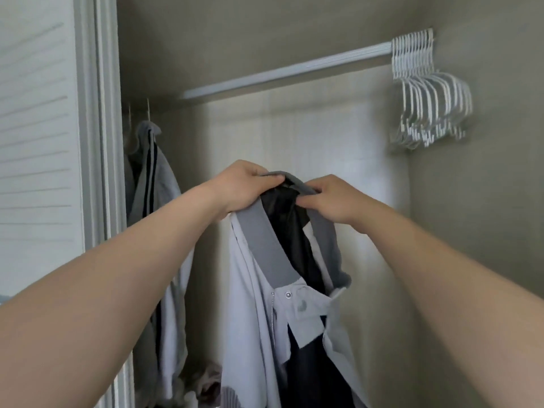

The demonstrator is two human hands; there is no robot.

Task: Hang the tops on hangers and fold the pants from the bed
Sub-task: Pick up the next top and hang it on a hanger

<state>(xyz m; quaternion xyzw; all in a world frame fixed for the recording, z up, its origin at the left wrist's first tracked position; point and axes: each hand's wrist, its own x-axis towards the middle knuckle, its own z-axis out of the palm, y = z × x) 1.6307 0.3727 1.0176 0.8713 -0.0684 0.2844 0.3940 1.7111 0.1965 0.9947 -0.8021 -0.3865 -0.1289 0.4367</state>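
While left grip (244, 187) and right grip (332, 198) both pinch the jacket (253, 304) by its collar, hanging looks midway; next likely needs a hanger (432, 95) off the rail (282, 72).

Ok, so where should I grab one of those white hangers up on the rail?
Take the leftmost of the white plastic hangers by its neck, just under the hook, coming from the left. The bunch is packed at the right end by the wall, so only that side is open. Lift the hook off the pale rail. The left hand and right hand both grip the light grey jacket now.
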